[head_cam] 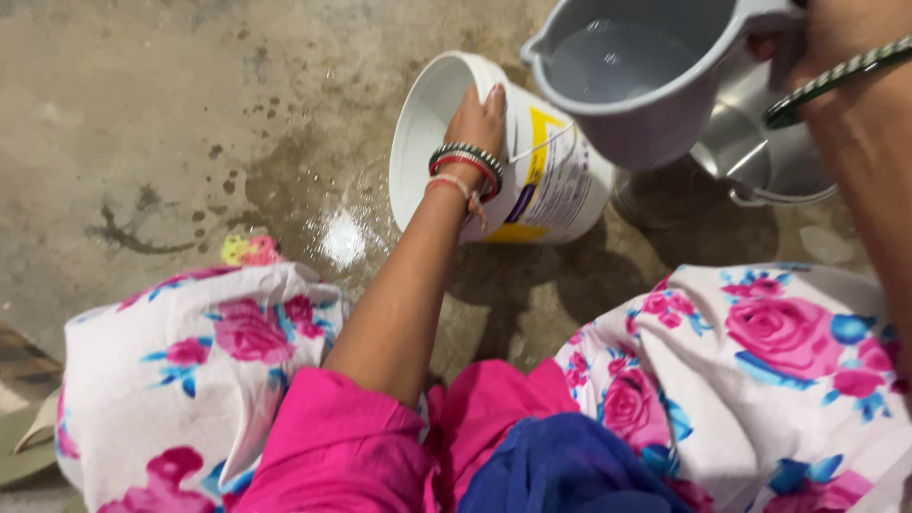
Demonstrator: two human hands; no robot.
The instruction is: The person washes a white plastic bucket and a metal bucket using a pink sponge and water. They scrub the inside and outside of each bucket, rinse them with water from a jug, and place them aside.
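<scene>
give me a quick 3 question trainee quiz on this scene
1. True or false: the white bucket stands upright.
2. What does the right hand hold? A) grey jug B) brush C) cloth
3. Which hand grips the bucket's rim?

Key: 1. False, it is tipped on its side on the wet floor. 2. A; there is water in it. 3. The left hand.

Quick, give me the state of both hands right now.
Left hand: gripping the rim of the tilted white bucket.
Right hand: closed on the grey jug handle.
</scene>
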